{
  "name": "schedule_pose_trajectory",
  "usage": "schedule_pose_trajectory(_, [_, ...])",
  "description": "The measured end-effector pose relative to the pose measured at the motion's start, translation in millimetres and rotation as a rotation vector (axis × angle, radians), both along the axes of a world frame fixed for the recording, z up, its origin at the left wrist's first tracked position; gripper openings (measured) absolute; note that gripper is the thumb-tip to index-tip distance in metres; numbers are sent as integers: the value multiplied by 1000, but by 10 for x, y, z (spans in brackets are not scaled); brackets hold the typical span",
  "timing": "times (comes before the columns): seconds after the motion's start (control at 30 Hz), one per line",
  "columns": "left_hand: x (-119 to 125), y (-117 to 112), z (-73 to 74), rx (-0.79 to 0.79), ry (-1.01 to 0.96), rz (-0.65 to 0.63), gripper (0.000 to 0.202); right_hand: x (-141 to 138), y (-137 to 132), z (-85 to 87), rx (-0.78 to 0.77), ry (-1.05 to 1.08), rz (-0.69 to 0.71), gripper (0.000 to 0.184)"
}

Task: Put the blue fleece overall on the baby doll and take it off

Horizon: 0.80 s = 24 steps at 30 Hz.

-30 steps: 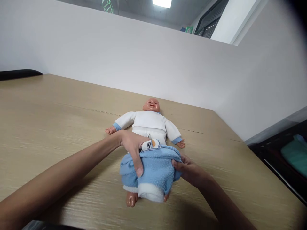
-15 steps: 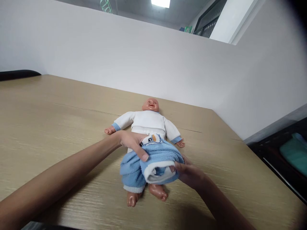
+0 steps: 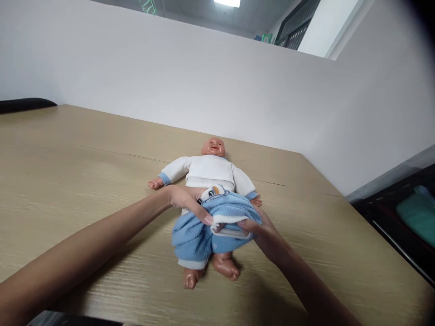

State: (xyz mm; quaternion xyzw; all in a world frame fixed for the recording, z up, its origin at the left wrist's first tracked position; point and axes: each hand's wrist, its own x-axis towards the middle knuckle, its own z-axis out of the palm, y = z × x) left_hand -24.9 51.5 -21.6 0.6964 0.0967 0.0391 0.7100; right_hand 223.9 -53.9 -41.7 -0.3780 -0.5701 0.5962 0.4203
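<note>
A baby doll (image 3: 210, 170) lies on its back on the wooden table, its head away from me and its bare feet toward me. It wears a white top with blue cuffs. Blue fleece trousers (image 3: 192, 240) with white hems cover its legs; a cartoon patch shows near the waist. My left hand (image 3: 190, 201) is closed on the trousers, its thumb at the white hem of the trouser leg on the right. My right hand (image 3: 261, 231) grips the same bunched leg from its right side, the thumb inside the hem opening. The fingers under the cloth are hidden.
The wooden table (image 3: 102, 181) has a thin seam across it, behind the doll's arms. A white partition wall (image 3: 190, 77) stands along its far edge. At the right is a black item with a teal patch (image 3: 418, 213). A black chair-like edge (image 3: 27, 105) shows at the far left.
The trouser leg's hem has been pushed up and flattened from a wide round opening into a narrow one. My right hand has moved slightly up with it. Both hands keep hold.
</note>
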Motion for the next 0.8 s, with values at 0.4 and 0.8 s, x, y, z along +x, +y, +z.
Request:
schedule_pose_trajectory(0.4, [213, -322, 357, 452, 198, -3, 34, -676, -1077, -101, -33, -326, -671, 47])
schedule_pose_trajectory(0.8, [274, -602, 422, 845, 658, 42, 80, -763, -1221, -390, 180, -624, -897, 53])
